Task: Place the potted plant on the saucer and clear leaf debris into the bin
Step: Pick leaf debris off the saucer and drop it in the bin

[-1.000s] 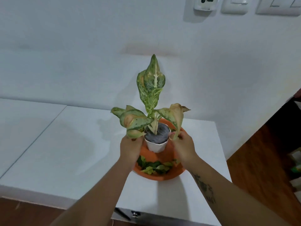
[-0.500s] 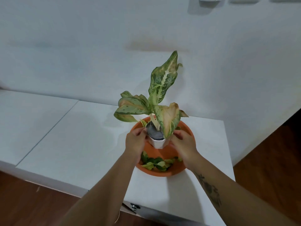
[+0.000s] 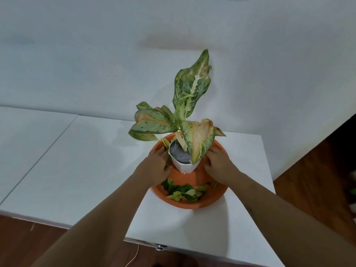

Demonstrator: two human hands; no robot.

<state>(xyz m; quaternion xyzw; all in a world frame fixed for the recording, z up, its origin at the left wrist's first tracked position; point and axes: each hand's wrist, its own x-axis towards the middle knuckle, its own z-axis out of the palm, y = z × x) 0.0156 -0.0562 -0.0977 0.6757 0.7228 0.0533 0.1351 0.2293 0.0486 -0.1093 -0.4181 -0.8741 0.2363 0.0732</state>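
Observation:
The potted plant, a small white pot (image 3: 185, 167) with large speckled green and yellowing leaves (image 3: 192, 87), stands upright in the orange saucer (image 3: 192, 204) on the white table (image 3: 81, 170). Loose green and yellow leaf debris (image 3: 185, 192) lies in the saucer's near part. My left hand (image 3: 157, 163) lies flat at the pot's left side, fingertips by its rim. My right hand (image 3: 218, 162) rests palm down on the saucer just right of the pot, with a strip of orange showing between them. No bin is in view.
The white wall (image 3: 96, 54) rises right behind the table. A seam (image 3: 48, 149) splits the tabletop at the left. Brown wooden floor (image 3: 312, 180) lies to the right and in front. A small metal latch (image 3: 160, 247) sits at the table's front edge.
The pot came down from the air into the saucer. Both hands loosened from its sides and now lie flatter beside it. My view tilted down.

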